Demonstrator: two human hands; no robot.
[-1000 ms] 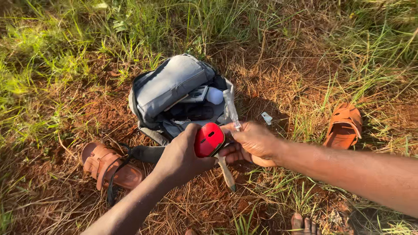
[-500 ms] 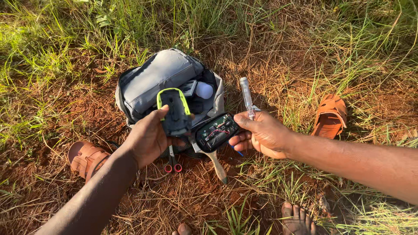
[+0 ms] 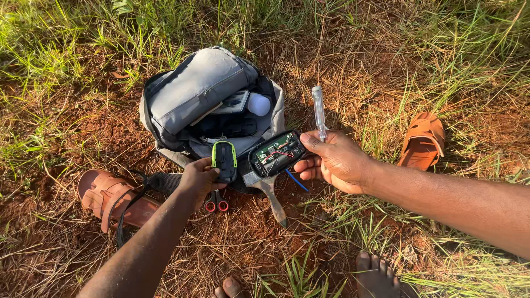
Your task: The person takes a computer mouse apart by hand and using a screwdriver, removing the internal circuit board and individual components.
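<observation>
- Fingers of the left hand [image 3: 200, 179] are wrapped around a small black gadget with a lime-green trim [image 3: 224, 161], holding it just above the ground; fingers of the right hand [image 3: 338, 161] are clenched on two things at once, a clear-handled screwdriver [image 3: 318, 112] and an opened black device [image 3: 276, 154].
- Bare toes [image 3: 375, 272] show at the bottom edge, on red soil and dry grass.
- Progress, as I read it: the black device already has its cover off, so you can see a green circuit board and red wires inside, plus a blue wire hanging out underneath. So the opening-up looks done; whatever fixing and closing it needs looks still to come. Can't tell if any screws are out.
- Its long axis runs roughly left-low to right-high across the view, open face turned up at the camera, sitting between the two hands and just in front of the bag.
- The green-trimmed gadget stands more or less upright, long axis near to far.
- The screwdriver points its handle away from the person, nearly vertical in the view; its tip is hidden in the fist.
- Red-handled scissors [image 3: 216, 203] and a putty knife [image 3: 273, 199] lie on the dirt right under the hands.
- One brown sandal [image 3: 113, 199] lies off to the left, another sandal [image 3: 423, 140] off to the right.
- Farthest out, a grey backpack [image 3: 194, 94] lies open with a white bulb [image 3: 259, 104] inside.
</observation>
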